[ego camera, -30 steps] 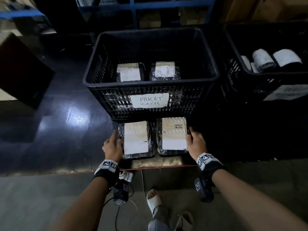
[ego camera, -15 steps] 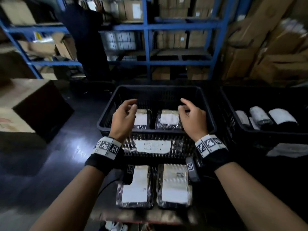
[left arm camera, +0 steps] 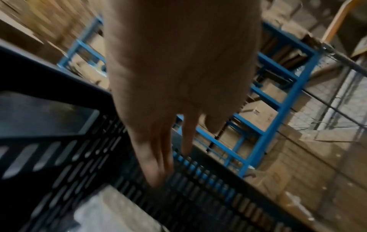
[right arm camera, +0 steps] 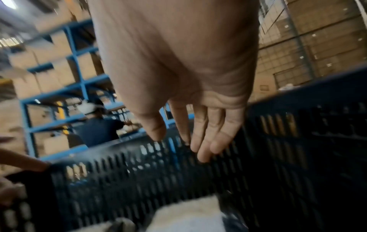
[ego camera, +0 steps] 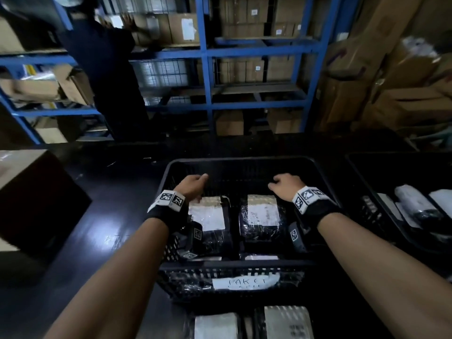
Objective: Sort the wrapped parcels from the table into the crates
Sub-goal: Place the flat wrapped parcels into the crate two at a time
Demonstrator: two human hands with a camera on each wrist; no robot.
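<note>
Inside the crate (ego camera: 244,165), two parcels (ego camera: 263,216) lie beneath both empty, slack hands (ego camera: 193,185).

White paper sign (ego camera: 245,282) on front wall of black crate (ego camera: 325,192) — handwritten "PAKET", second line below unreadable. Parcel labels (ego camera: 263,212) and wristband markers (ego camera: 170,198) — print too blurred to read.

Two black crates stand side by side: the labelled crate (ego camera: 234,267) and a second crate (ego camera: 381,211) at right. Two wrapped parcels lie in the labelled one, left (ego camera: 208,216) and right (ego camera: 263,216); two more lie on the bench, left (ego camera: 216,326) and right (ego camera: 288,322).
</note>
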